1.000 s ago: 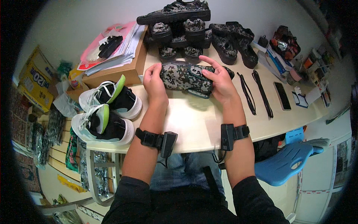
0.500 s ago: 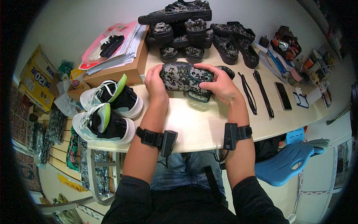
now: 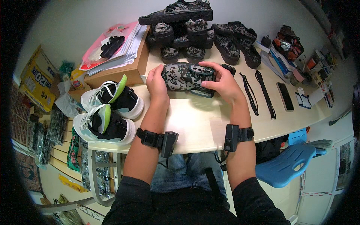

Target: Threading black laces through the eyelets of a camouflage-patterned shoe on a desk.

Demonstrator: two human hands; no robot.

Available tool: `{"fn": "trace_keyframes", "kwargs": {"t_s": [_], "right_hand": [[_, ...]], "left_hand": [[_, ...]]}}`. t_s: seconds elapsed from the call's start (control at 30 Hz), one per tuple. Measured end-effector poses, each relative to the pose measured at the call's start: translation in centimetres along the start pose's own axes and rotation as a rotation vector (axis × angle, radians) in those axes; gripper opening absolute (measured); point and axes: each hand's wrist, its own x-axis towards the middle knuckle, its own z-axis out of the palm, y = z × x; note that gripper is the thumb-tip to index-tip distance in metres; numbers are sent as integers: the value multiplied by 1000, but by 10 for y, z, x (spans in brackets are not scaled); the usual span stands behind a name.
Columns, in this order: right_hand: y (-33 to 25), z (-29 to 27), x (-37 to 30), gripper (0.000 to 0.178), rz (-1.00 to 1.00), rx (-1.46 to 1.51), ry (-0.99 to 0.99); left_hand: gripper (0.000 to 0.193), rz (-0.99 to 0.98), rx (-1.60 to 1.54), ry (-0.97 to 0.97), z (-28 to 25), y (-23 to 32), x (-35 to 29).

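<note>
A digital-camouflage shoe [image 3: 179,78] without laces lies sideways between my hands, just above or on the table; I cannot tell which. Its rounded toe end is at my left hand [image 3: 157,85], whose fingers wrap that end. My right hand [image 3: 224,84] grips the eyelet flaps near the opening, thumb on the near side and fingers over the far side. Part of the shoe's heel end is hidden behind the right hand. To the right, two black shoelaces [image 3: 266,95] lie stretched out on the table.
Several more camouflage shoes [image 3: 176,15] are piled at the back. White and black sneakers [image 3: 112,122] stand at the left, by a cardboard box [image 3: 123,69] topped with papers. A phone [image 3: 285,96] lies right of the laces. A blue chair [image 3: 287,165] is beside the table.
The shoe has rolled in my hands, so its eyelet flaps show less and more of its camouflage side faces up. My right hand has shifted slightly with it.
</note>
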Motion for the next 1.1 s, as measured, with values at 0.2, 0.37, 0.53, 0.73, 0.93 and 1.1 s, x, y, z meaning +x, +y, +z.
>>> {"fn": "trace_keyframes", "kwargs": {"t_s": [0.2, 0.37, 0.53, 0.73, 0.93, 1.1], "right_hand": [[4, -2, 5, 58, -78, -214, 124], [16, -4, 11, 55, -52, -238, 315], [35, -15, 18, 43, -162, -289, 463], [15, -8, 8, 36, -214, -290, 262], [10, -10, 6, 36, -7, -353, 170], [21, -7, 10, 35, -147, -714, 321]], "left_hand": [[19, -5, 20, -13, 2, 3, -4], [20, -7, 74, -18, 2, 0, -3], [21, -2, 100, -4, 3, -1, -4], [23, -31, 93, -25, -1, -5, 3], [24, -47, 91, -47, 1, -2, 0], [25, -38, 82, -31, 3, -3, 1]]}}
